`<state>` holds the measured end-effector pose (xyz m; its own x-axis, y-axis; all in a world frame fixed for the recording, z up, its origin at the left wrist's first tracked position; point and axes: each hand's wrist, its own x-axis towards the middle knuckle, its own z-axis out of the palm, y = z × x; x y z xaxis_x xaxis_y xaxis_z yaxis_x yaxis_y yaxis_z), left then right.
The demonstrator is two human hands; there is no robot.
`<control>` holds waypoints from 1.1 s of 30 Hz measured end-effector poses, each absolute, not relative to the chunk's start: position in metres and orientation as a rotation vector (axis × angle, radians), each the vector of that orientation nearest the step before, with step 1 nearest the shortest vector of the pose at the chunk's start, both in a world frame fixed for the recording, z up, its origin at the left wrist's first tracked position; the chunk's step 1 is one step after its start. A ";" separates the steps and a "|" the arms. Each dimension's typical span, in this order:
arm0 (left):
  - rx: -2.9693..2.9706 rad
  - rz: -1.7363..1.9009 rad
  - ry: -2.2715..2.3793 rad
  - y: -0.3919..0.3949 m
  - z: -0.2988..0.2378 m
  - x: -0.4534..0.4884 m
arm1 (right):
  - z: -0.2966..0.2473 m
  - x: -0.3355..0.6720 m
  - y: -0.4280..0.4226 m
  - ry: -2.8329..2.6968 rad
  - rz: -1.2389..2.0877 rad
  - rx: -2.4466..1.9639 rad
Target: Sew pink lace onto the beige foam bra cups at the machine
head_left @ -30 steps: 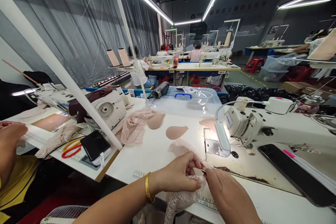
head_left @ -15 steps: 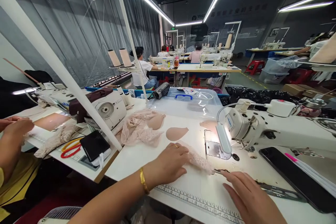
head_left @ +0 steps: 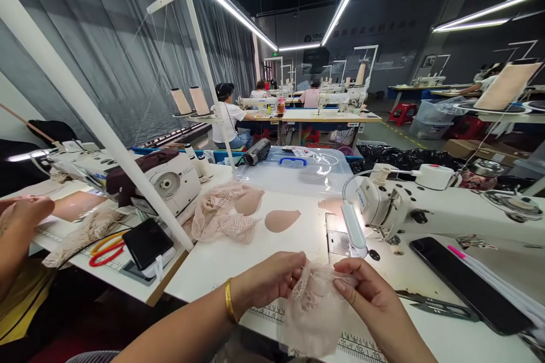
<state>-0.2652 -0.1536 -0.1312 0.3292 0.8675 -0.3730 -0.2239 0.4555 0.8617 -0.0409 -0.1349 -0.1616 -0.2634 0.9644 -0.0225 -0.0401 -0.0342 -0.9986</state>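
My left hand [head_left: 272, 281] and my right hand [head_left: 366, 295] both pinch a piece of beige lace fabric [head_left: 313, 309] and hold it up over the near edge of the white sewing table [head_left: 238, 261]. A gold bangle circles my left wrist. Behind my hands stands the white sewing machine [head_left: 409, 212] with its lamp lit over the needle plate. A beige foam pad [head_left: 282, 220] and a pile of lace pieces [head_left: 223, 212] lie further back on the table. Thread snips [head_left: 434, 306] rest on the table to the right of my right hand.
A black phone [head_left: 455, 283] lies at the right under the machine arm. A clear plastic bin lid [head_left: 306, 170] sits behind the table. At the left a co-worker's hand [head_left: 21, 215] works beside another machine [head_left: 157, 181], with a black phone [head_left: 147, 244] near it. Other workers sit at far stations.
My left hand lifted the lace off the table and drew it toward me. My right hand left the snips on the table and took hold of the lace.
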 end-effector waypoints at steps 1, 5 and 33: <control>0.844 0.832 0.989 -0.153 -0.131 -0.261 | -0.162 -0.041 -0.135 -1.403 1.406 -1.062; 0.907 1.115 1.035 -0.152 -0.124 -0.247 | -0.170 -0.038 -0.131 -1.392 1.351 -1.069; 1.746 0.844 2.283 -0.079 -0.106 -0.389 | -0.199 -0.048 -0.113 -1.296 1.322 -1.162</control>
